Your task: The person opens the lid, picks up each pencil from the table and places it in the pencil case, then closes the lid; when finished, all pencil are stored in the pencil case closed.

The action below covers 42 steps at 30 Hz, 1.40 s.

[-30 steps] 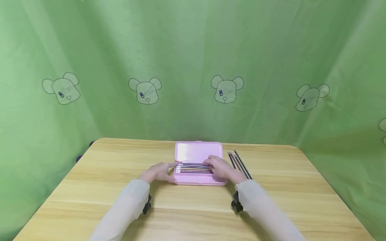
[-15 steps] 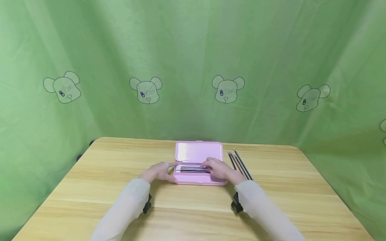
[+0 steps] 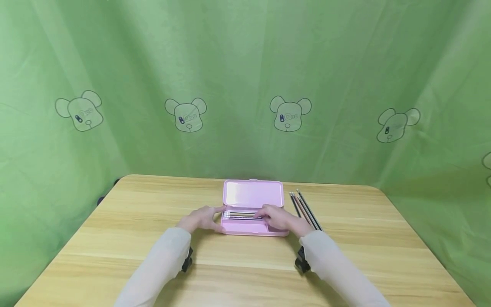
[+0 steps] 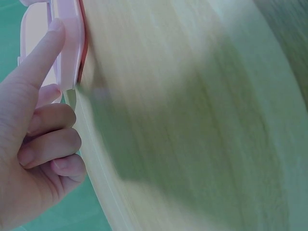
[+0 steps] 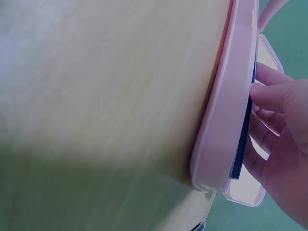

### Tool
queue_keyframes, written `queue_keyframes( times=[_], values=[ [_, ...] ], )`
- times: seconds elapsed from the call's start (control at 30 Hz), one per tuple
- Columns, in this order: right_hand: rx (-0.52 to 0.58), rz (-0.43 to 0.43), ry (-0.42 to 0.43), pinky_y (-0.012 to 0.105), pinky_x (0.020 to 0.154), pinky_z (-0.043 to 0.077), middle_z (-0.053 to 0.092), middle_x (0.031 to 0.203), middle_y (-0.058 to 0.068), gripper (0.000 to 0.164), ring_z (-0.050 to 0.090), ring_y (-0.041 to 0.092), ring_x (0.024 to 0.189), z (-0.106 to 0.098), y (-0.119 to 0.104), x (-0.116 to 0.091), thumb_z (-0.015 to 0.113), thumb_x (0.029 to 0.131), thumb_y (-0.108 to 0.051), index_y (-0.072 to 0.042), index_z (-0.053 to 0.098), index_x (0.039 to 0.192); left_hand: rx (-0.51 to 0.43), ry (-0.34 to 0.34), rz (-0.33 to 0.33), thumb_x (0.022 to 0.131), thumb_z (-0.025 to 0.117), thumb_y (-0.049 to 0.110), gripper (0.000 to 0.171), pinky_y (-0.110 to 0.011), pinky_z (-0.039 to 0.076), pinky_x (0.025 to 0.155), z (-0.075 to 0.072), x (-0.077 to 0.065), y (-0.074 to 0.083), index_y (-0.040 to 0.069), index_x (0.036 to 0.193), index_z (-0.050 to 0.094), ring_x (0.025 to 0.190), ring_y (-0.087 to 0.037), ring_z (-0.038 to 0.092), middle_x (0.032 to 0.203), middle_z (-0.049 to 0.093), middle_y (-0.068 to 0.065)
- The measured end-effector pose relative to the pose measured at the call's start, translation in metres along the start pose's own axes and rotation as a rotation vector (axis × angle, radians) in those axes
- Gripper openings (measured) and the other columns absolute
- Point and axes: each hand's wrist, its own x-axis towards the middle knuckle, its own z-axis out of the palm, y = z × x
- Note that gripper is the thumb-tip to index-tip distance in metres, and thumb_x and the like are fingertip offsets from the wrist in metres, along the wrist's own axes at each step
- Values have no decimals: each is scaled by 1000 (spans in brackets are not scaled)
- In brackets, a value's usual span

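A pink pencil case (image 3: 244,227) lies on the table with its lid (image 3: 253,194) raised at the back. Several pencils (image 3: 238,215) lie lengthwise inside, white-tipped ends to the left. My left hand (image 3: 202,217) grips the case's left end between thumb and index finger; the left wrist view shows the other fingers curled beside it. My right hand (image 3: 277,216) reaches over the right part of the case. In the right wrist view its thumb and fingers pinch a dark pencil (image 5: 243,139) along the case's rim. The right hand hides the pencils' right ends.
More pencils (image 3: 306,209) lie loose on the wooden table (image 3: 245,273), right of the case and partly behind my right forearm. A green curtain (image 3: 238,68) with bear-head drawings hangs behind and along both sides of the table.
My right hand has shifted slightly left and forward within the case, its fingers changing position over the pencils. My left hand has stayed on the case's left end.
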Motion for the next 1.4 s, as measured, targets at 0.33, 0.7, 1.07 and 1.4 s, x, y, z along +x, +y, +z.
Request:
queue_keyframes(
  times=[0.33,0.7,1.07,1.4],
  values=[
    [30,22,3,38,84,49,61,91,8,31,58,23,89,-1,-2,-2,50,81,8,-1,66,106,42,3,19,67,74,49,87,-47,45,92,0,3,-1,19,140,38,116,-35,50,132,47,-22],
    [129,71,41,28,77,48,58,86,5,30,53,14,80,-7,6,-9,52,82,6,-1,65,108,37,5,7,67,74,50,87,-46,44,93,0,2,0,20,140,38,117,-35,49,133,46,-23],
    [154,81,99,25,71,46,60,89,11,26,53,17,80,-24,25,-32,53,83,6,6,62,108,18,13,17,67,75,48,86,-47,43,94,0,1,1,21,140,38,117,-36,48,133,45,-24],
    [185,145,167,22,64,43,58,82,13,26,48,12,73,-28,55,-64,55,82,7,9,61,107,18,16,22,67,75,47,86,-47,45,91,-1,-2,2,21,140,38,116,-36,49,132,46,-24]
  ],
)
